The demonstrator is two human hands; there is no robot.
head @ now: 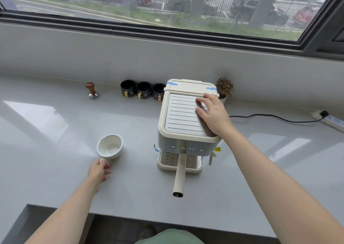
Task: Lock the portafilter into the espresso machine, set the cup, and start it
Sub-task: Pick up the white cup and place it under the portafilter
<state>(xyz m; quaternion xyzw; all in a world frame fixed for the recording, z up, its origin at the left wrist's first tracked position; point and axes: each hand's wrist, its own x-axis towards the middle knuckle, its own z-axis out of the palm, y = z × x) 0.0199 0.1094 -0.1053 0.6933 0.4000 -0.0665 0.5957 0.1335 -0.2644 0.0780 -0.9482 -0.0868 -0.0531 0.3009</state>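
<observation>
A cream and steel espresso machine [183, 113] stands on the grey counter [55, 178]. The portafilter [180, 175] sits in the machine's group head, its long cream handle pointing straight toward me. My right hand [212, 113] rests flat on the right side of the machine's ribbed top, fingers spread. A white cup [109, 146] stands on the counter left of the machine. My left hand [99, 171] pinches the cup's handle at its near side. Four round buttons [187, 148] line the steel front panel.
Three black cups [143, 91] stand in a row against the back wall, with a wooden-handled tamper [92, 90] to their left. A small dried plant [224, 87] sits behind the machine. A black cable [275, 117] runs right to a power strip [333, 120]. The counter's front edge is near my body.
</observation>
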